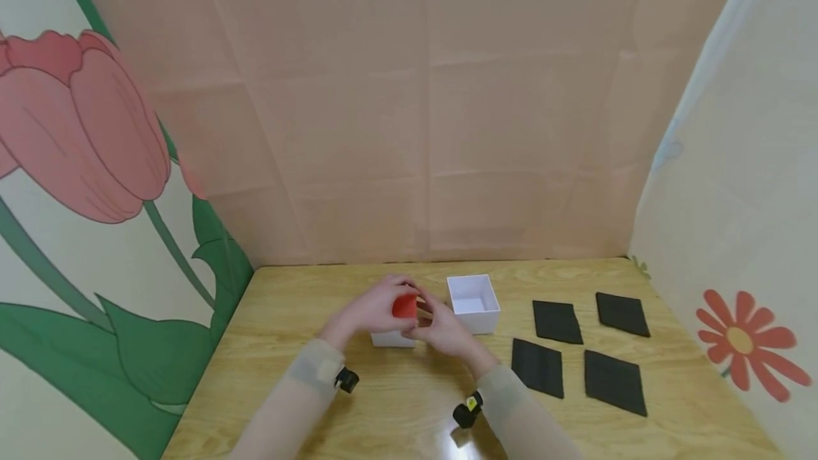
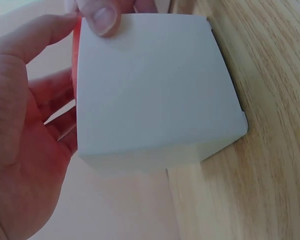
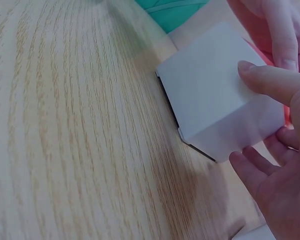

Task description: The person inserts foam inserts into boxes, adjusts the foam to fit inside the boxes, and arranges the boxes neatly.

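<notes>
A white box (image 2: 150,85) stands on the wooden table, with a flat-looking red piece (image 1: 404,306) at its top. My left hand (image 1: 377,306) holds this red piece between thumb and fingers. In the left wrist view, a thin strip of the red piece (image 2: 75,55) shows along the box's upper edge; its exact kind is unclear. My right hand (image 1: 445,331) grips the same box, thumb (image 3: 260,77) on one face and fingers round an adjoining side. Both hands meet over the box and hide most of it in the head view.
A second white box (image 1: 476,319), its top open, stands just right of my hands. Several black squares (image 1: 557,321) lie on the right of the wooden table (image 1: 281,318). A plain cloth (image 1: 332,126) hangs behind, with flower-printed sheets at both sides.
</notes>
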{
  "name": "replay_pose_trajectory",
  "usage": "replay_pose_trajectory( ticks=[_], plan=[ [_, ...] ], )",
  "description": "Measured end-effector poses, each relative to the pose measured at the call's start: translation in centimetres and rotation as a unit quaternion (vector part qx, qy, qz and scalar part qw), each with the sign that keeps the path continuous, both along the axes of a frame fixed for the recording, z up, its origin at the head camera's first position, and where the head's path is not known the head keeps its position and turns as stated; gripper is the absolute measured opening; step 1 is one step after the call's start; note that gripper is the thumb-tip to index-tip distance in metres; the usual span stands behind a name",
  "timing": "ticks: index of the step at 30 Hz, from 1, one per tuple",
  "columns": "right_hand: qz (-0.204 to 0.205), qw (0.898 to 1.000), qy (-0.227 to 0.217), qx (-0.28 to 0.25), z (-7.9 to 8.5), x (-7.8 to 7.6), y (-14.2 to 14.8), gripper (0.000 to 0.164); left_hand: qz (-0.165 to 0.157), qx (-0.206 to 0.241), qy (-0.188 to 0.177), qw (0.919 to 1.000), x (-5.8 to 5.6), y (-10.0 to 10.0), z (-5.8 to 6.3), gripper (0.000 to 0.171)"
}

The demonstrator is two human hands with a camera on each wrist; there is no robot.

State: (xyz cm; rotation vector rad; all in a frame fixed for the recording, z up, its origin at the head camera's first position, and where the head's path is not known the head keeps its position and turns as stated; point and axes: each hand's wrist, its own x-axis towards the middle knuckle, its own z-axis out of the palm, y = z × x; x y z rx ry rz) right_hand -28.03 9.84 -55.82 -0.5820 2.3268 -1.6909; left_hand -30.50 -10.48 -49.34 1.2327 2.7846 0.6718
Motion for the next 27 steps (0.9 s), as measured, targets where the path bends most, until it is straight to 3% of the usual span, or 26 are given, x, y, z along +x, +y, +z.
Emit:
replay_pose_trajectory(
  ticks=[12,19,27],
  plan=[
    [-0.006,1.000,0.012,0.018,-0.19,-0.26,-0.02,0.101,0.004,0.009,0.008,0.9999,-0.24,-0.45,-0.53,0.058],
    [-0.001,1.000,0.019,-0.001,-0.32,-0.22,-0.08,0.100,0.007,0.011,0.011,0.9998,-0.16,-0.42,-0.49,0.054],
    [-0.004,1.000,0.009,0.012,-0.41,-0.36,0.00,0.100,0.019,0.004,-0.009,0.9998,-0.14,-0.44,-0.54,0.047]
  ],
)
